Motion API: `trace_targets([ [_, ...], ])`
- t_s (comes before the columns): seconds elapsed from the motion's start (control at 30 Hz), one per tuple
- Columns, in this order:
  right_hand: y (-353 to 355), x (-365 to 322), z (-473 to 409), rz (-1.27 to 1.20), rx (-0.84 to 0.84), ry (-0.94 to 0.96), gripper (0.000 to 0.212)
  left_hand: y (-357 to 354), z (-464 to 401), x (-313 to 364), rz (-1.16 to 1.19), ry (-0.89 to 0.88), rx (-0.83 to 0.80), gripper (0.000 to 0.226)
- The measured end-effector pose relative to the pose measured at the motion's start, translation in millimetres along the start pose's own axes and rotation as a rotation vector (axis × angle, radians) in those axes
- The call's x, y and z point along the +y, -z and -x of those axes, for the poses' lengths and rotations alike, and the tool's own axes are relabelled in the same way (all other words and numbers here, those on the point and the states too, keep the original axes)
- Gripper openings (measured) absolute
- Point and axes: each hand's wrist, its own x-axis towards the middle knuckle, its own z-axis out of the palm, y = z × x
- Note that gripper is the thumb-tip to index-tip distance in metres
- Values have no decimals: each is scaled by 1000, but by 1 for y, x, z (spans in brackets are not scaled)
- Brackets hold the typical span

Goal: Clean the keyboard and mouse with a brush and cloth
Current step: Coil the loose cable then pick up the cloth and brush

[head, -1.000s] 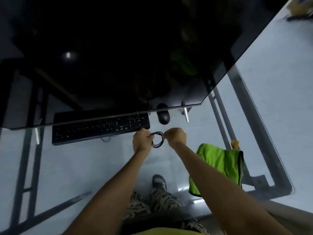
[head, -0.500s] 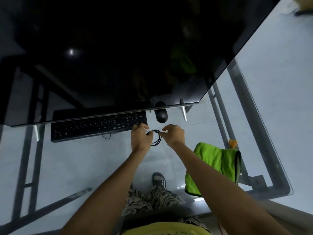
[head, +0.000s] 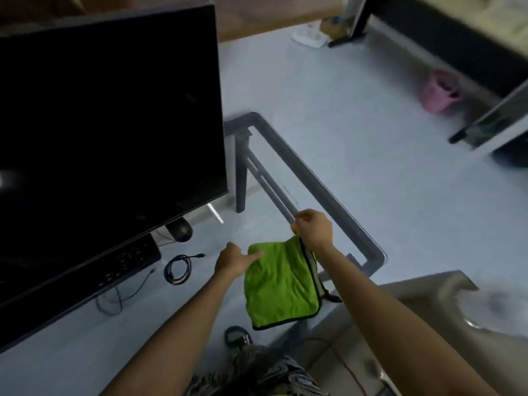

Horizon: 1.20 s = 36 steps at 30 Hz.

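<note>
Green cloth [head: 281,284] near the glass tabletop [head: 337,195] corner.
Left hand [head: 233,260] open, fingertips touching the cloth; right hand [head: 314,228] pinching something small and orange beyond its far edge.

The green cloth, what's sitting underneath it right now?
The green cloth lies on the glass table. At its far right corner the right hand holds something orange, mostly hidden by the fingers. Anything else beneath is covered by the fabric.
</note>
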Motion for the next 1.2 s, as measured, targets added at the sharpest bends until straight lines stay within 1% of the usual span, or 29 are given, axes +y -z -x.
trace_targets([
  [0.03,11,12,0,-21,24,-35,28,-10,-1,-2,29,23,-39,90],
  [0.13,31,43,1,-67,89,-125,32,-32,-6,-8,65,35,-168,77],
  [0.2,35,59,2,-87,95,-180,33,-33,7,0,188,47,-266,56],
  [0.27,34,72,3,-86,79,-205,29,-26,23,9,302,16,-303,36],
  [0.33,25,83,3,-80,38,-218,22,-14,41,12,415,-21,-284,29],
  [0.37,19,87,2,-77,10,-222,18,-7,49,11,474,-39,-275,34],
  [0.4,11,89,1,-72,-19,-218,17,0,56,10,522,-46,-266,46],
  [0.43,4,89,1,-59,-51,-213,20,7,62,8,558,-43,-251,57],
  [0.47,-4,89,2,-42,-83,-202,27,13,67,6,595,-37,-236,57],
  [0.53,-20,83,5,9,-143,-178,46,26,77,6,686,-54,-201,30],
  [0.57,-28,80,7,44,-164,-160,55,34,83,7,730,-61,-198,24],
  [0.67,-52,67,8,114,-176,-79,71,57,93,6,784,-66,-173,41],
  [0.73,-66,56,10,157,-204,-12,74,72,97,-1,790,-61,-154,49],
  [0.77,-71,51,11,194,-226,20,74,78,99,-5,795,-51,-150,49],
  [0.83,-81,44,17,294,-265,75,76,90,102,-13,801,-28,-137,42],
  [0.9,-92,40,23,430,-286,135,78,102,106,-21,818,-15,-86,27],
  [0.93,-97,40,27,498,-284,178,77,107,107,-25,835,-10,-54,21],
  [0.97,-101,40,29,551,-277,219,71,112,109,-28,855,-6,-32,21],
  [1.03,-105,40,30,586,-251,254,49,121,112,-33,893,10,6,21],
  [1.1,-102,38,26,488,-195,208,31,126,114,-33,938,2,18,22],
  [1.17,-88,34,23,298,-112,176,26,130,117,-26,980,-25,18,23],
  [1.2,-78,29,21,207,-67,192,26,132,120,-20,998,-45,11,24],
])
